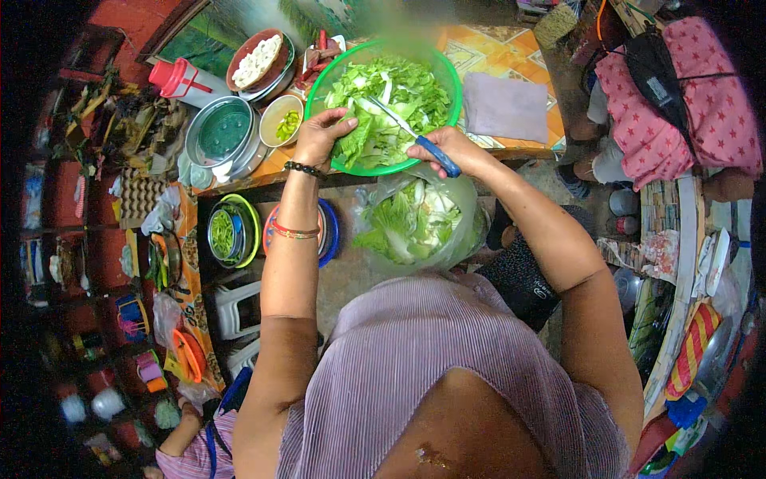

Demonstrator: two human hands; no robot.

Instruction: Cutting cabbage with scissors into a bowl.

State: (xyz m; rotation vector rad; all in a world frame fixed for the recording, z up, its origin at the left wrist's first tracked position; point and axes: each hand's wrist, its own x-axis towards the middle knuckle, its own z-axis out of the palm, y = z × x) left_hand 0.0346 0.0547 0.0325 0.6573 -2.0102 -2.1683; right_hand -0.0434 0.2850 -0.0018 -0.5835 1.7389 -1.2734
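Note:
My left hand [325, 135] holds a green cabbage leaf [356, 135] over the near left part of a green-rimmed plastic basin [458, 99]. Inside the basin lies a heap of cut leaves [419, 84]. In my right hand [449, 149], at the basin's near right rim, are blue-handled scissors [440, 157]; their blades point up and left across the basin, beside the leaf. Whether the blades touch the leaf I cannot tell. Below the basin, close to my body, stands a clear plastic bag [473, 239] with whole leafy cabbage [413, 221] in it.
A folded grey cloth [505, 108] lies right of the basin on the patterned table [497, 48]. To the left stand a bowl of sliced green peppers [288, 124], a steel pot [222, 132], a bowl of white pieces [257, 60] and a red-lidded pitcher [191, 84]. Another person [197, 443] is at lower left.

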